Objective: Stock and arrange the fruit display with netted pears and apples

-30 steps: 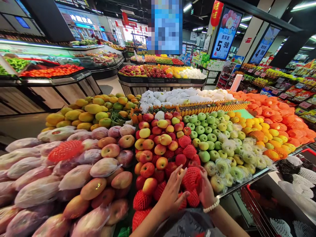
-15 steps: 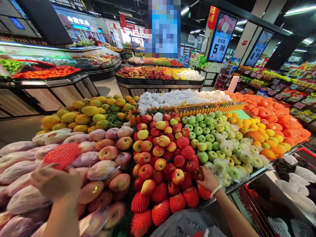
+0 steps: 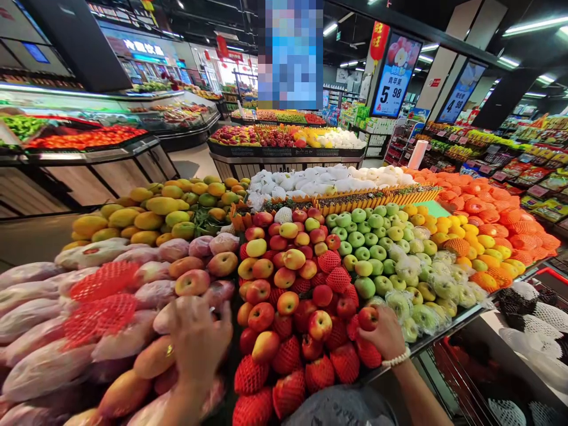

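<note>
We are gripping the apple (image 3: 368, 318) in our right hand (image 3: 389, 332), beside netted fruit (image 3: 369, 355); likely it is feeling firm, smooth, bruisable, its widest sides probably suiting us best. Leftward, our left hand (image 3: 199, 340) is hovering, fingers apart.

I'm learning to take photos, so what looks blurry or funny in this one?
Head view: the left hand looks smeared, while the red apple in the right hand is clearer; head view: blocky squares cover the top middle; head view: the dark pillar leans, perhaps from a wide lens.
</note>
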Action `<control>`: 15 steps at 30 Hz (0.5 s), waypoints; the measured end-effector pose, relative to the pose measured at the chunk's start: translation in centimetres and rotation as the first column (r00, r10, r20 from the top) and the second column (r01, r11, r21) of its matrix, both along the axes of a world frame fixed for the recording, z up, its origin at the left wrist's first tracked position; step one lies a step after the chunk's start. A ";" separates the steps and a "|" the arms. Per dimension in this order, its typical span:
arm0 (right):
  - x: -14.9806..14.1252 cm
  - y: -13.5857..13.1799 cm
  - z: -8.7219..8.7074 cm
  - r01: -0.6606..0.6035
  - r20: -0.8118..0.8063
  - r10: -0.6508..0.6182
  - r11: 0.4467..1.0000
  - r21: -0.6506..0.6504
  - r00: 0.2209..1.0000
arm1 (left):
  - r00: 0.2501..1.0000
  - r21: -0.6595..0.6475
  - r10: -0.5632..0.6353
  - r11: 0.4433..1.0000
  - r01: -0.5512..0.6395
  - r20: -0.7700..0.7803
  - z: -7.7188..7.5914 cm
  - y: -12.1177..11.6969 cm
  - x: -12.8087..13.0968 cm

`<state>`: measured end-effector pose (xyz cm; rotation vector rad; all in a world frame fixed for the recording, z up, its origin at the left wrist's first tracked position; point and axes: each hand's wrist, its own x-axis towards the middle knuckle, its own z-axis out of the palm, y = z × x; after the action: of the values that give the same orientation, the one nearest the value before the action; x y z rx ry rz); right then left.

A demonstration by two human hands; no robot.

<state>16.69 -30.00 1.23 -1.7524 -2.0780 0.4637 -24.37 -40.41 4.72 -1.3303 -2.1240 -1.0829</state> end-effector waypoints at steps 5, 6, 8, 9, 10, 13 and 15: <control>0.3 -2.2 3.2 -0.101 -0.553 -0.084 0.950 -0.295 0.829 | 0.731 -0.062 -0.588 0.763 0.643 0.345 -0.4 -0.3 12.8; -0.3 -2.8 3.3 -0.161 -0.657 -0.127 0.919 -0.360 0.743 | 0.615 -0.067 -0.660 0.656 0.752 0.431 -0.6 -0.4 14.8; -1.9 -3.8 3.0 -0.287 -0.805 -0.204 0.862 -0.417 0.557 | 0.443 -0.036 -0.715 0.506 0.862 0.541 -1.0 -0.4 17.6; -2.7 -4.2 2.8 -0.336 -0.851 -0.224 0.847 -0.411 0.476 | 0.406 -0.006 -0.720 0.488 0.873 0.563 -1.2 -0.3 18.3; -3.3 -4.4 2.5 -0.373 -0.882 -0.228 0.841 -0.392 0.414 | 0.398 0.022 -0.720 0.497 0.868 0.568 -1.4 -0.3 18.6; -3.8 -4.2 1.9 -0.396 -0.910 -0.204 0.850 -0.348 0.360 | 0.497 0.069 -0.692 0.615 0.785 0.524 -1.8 -0.1 16.3; -3.0 -3.7 1.8 -0.356 -0.888 -0.234 0.852 -0.383 0.396 | 0.650 0.059 -0.609 0.748 0.661 0.455 -1.3 -0.1 12.4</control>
<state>13.70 -33.65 3.00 -1.0864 -1.1742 1.7315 -11.98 -40.55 3.37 -2.1678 -2.0647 -1.7091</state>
